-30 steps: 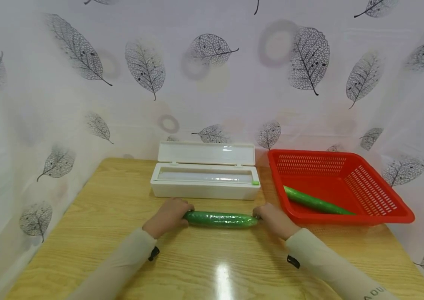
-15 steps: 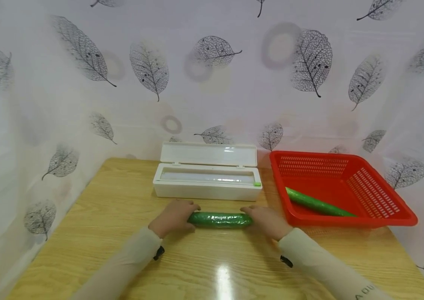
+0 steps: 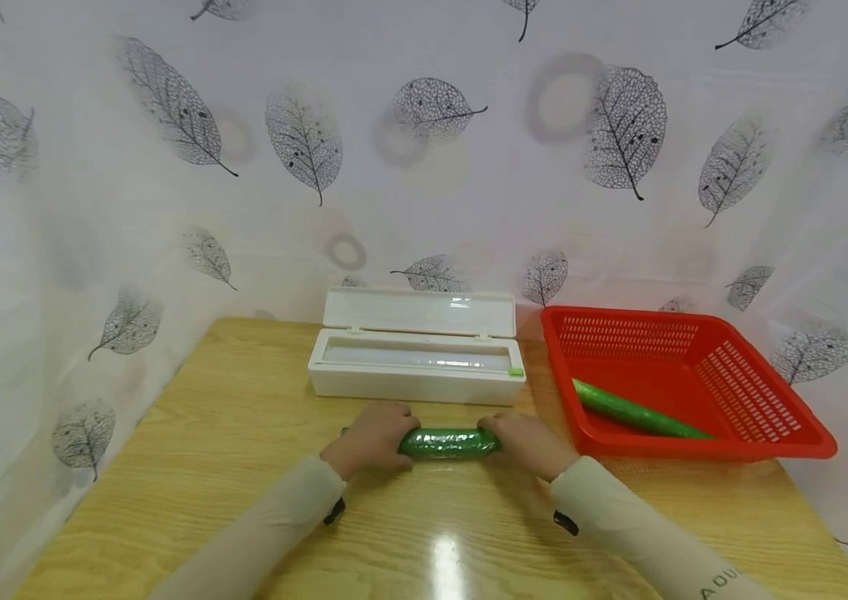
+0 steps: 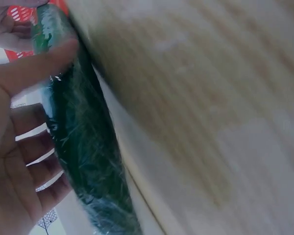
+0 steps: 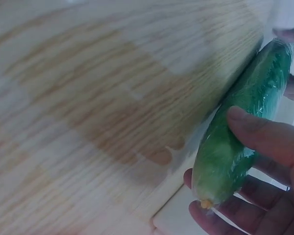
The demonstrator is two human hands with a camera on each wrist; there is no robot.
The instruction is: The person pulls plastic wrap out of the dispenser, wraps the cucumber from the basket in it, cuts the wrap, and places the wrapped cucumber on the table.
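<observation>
A green cucumber point(image 3: 449, 443) wrapped in clear film lies crosswise on the table in the head view. My left hand point(image 3: 371, 440) holds its left part, and a bit of the left end shows past that hand. In the left wrist view the thumb lies over the wrapped cucumber point(image 4: 88, 142), fingers on the other side. My right hand point(image 3: 532, 444) grips the right end. The right wrist view shows my right thumb on the cucumber point(image 5: 250, 98) and fingers curled around below; film covers the pale stem tip.
Behind the hands stands a white cling film box point(image 3: 416, 387), lid raised, a roll inside and a green slider at its right. A red basket point(image 3: 701, 450) on the right holds another cucumber point(image 3: 637, 411). Leaf-printed sheeting point(image 3: 424, 183) hangs behind the wooden table point(image 3: 228, 400).
My left hand has slid right along the cucumber, leaving its left end showing. The right hand has shifted left from the cucumber's tip onto its body. The view has shifted slightly.
</observation>
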